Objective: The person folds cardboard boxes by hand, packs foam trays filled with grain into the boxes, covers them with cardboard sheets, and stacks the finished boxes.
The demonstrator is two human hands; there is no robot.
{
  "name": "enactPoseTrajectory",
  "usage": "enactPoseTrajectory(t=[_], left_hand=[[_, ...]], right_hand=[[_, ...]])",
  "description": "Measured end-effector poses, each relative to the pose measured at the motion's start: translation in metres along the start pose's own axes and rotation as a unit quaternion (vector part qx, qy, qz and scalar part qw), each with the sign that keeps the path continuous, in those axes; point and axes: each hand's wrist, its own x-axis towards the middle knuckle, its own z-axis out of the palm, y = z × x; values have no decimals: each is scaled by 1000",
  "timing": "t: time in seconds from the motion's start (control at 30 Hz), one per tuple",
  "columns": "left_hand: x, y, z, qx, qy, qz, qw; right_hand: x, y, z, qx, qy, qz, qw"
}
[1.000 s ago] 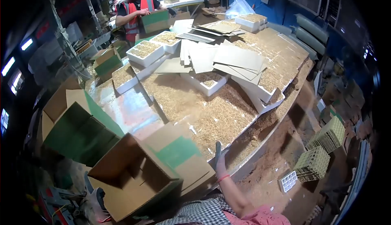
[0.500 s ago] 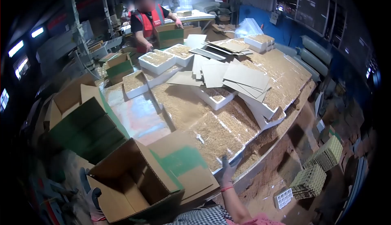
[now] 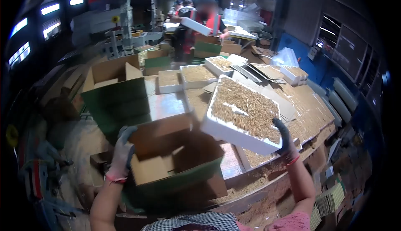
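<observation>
My right hand [image 3: 285, 138], in a dark-tipped glove, grips the right edge of a white foam box [image 3: 238, 135]. The box is tilted and raised above the table, filled with tan, husk-like bits [image 3: 242, 101] with a small white patch in the middle. My left hand [image 3: 123, 149], in a similar glove, is closed on the left edge of an open cardboard carton [image 3: 200, 170] with green outer sides. The carton stands in front of me, its flaps up and a pale panel inside. The foam box's left end hangs close to the carton's far right corner.
Another open green carton [image 3: 119, 110] stands beyond on the left. More filled foam boxes [image 3: 198, 75] and loose grey boards [image 3: 250, 74] lie on the table. Across it, a co-worker [image 3: 215, 24] in a red vest stands near a lifted white box [image 3: 195, 26]. Stacked egg-carton-like trays [image 3: 330, 199] sit low on the right.
My right hand has lifted a filled foam box from the table edge. My left hand is higher on the carton. The view has shifted, and a white box is raised near the co-worker.
</observation>
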Motion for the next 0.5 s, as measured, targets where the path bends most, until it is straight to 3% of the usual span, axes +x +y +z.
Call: enactPoseTrajectory(t=[0.03, 0.07, 0.1, 0.17, 0.2, 0.27, 0.3, 0.4, 0.47, 0.5], left_hand=[[7, -10, 3, -3, -8, 1, 1000], [14, 1, 9, 39, -21, 49, 998], [19, 6, 12, 71, -40, 70, 994], [22, 24, 26, 62, -35, 81, 994], [22, 36, 31, 63, -33, 72, 995], [19, 69, 33, 85, -79, 68, 991], [16, 54, 43, 59, -5, 90, 994], [4, 32, 32, 18, 17, 9, 1000], [-2, 2, 13, 39, 15, 6, 999], [-4, -8, 4, 31, 20, -26, 999]], right_hand=[[10, -6, -5, -88, -62, -170, 980], [25, -16, -5, -54, -112, -165, 978], [48, -46, 1, 125, -101, 78, 984], [83, -90, 28, 281, -126, 327, 893], [93, -100, 42, 271, -168, 337, 886], [103, -112, 79, 262, -263, 311, 875], [100, -107, 103, 253, -286, 290, 878], [96, -80, 163, 261, -368, 306, 838], [101, -62, 192, -39, -416, 123, 900], [103, -69, 202, -210, -460, 28, 862]])
